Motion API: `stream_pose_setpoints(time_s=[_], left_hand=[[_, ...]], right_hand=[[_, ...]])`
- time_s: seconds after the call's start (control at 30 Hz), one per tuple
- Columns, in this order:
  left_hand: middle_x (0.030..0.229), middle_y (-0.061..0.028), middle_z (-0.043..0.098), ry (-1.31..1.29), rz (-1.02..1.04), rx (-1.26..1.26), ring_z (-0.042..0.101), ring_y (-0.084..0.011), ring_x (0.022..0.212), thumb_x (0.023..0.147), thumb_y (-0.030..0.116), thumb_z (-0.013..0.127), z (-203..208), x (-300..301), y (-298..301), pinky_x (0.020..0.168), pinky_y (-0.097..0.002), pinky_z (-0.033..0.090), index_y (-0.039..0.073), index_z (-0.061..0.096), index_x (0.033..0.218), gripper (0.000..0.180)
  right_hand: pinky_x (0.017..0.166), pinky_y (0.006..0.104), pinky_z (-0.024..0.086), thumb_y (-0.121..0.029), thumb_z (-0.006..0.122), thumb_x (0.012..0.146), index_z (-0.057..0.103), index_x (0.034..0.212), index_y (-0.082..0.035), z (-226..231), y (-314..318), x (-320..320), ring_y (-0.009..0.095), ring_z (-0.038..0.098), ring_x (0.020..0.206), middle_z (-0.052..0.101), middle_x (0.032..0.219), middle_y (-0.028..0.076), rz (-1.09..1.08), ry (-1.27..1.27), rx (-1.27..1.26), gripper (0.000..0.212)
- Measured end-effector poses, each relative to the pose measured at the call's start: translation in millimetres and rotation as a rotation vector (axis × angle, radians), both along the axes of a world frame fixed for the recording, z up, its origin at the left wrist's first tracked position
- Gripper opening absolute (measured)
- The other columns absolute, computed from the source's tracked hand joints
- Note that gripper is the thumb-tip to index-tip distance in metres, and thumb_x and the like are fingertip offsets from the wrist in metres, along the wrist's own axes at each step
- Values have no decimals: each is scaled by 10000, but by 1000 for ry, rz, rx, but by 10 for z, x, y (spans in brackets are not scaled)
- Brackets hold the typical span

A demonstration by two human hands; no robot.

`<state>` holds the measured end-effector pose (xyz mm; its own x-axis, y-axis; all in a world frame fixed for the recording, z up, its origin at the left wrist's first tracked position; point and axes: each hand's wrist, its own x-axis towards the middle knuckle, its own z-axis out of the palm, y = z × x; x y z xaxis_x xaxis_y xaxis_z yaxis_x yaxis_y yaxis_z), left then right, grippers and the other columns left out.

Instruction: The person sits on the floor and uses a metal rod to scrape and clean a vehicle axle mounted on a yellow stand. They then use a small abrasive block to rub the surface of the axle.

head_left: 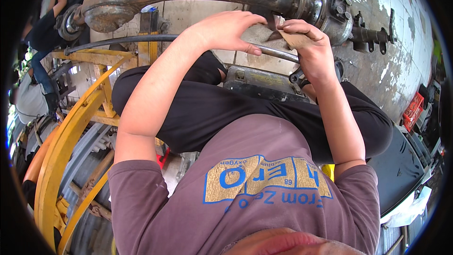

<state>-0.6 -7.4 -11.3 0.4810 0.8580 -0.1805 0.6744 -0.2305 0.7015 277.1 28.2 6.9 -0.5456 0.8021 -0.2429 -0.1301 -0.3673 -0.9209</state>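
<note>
A tan sheet [294, 41] is pinched beneath the curled fingers of the right hand [313, 43], near the metal rod [279, 54]; the left hand [223, 30] is held spread

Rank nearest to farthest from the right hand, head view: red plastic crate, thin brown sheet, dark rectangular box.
1. Thin brown sheet: held in the right hand.
2. Dark rectangular box: below, to the left.
3. Red plastic crate: far right.
</note>
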Motion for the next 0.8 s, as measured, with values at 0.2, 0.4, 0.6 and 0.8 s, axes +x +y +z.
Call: stream_pose_setpoints(time_s=[0.2,0.4,0.6,0.8], left_hand=[[1086,-158,814,-39,-43,-45,778,-394,1060,1061,492,751,-7,6,198,925,-514,611,115,772,1303,449],[980,-202,778,167,56,-98,742,-435,967,1070,403,761,87,-249,291,869,-509,589,91,768,1237,354],[987,-71,780,305,-121,352,747,-321,1016,945,269,828,108,-343,282,938,-455,585,133,811,1074,188],[1088,19,781,217,-264,611,738,-211,1126,874,179,794,65,-159,200,1090,-411,558,166,820,1039,167]], right_hand=[[1163,359,533,98,733,1017,738,1372,25,-9,-43,-23,227,716,1295,771,1378,138,-188,20,-125,362],[1249,382,459,-68,796,1016,482,1651,70,77,82,19,237,640,1423,694,1531,187,-223,-27,-61,722],[1247,380,457,-155,720,1080,656,1557,10,234,266,177,234,683,1381,761,1462,141,-37,-236,246,508],[1089,469,573,-232,897,912,812,1323,-27,344,156,123,415,773,1167,821,1211,232,454,-624,798,467]])
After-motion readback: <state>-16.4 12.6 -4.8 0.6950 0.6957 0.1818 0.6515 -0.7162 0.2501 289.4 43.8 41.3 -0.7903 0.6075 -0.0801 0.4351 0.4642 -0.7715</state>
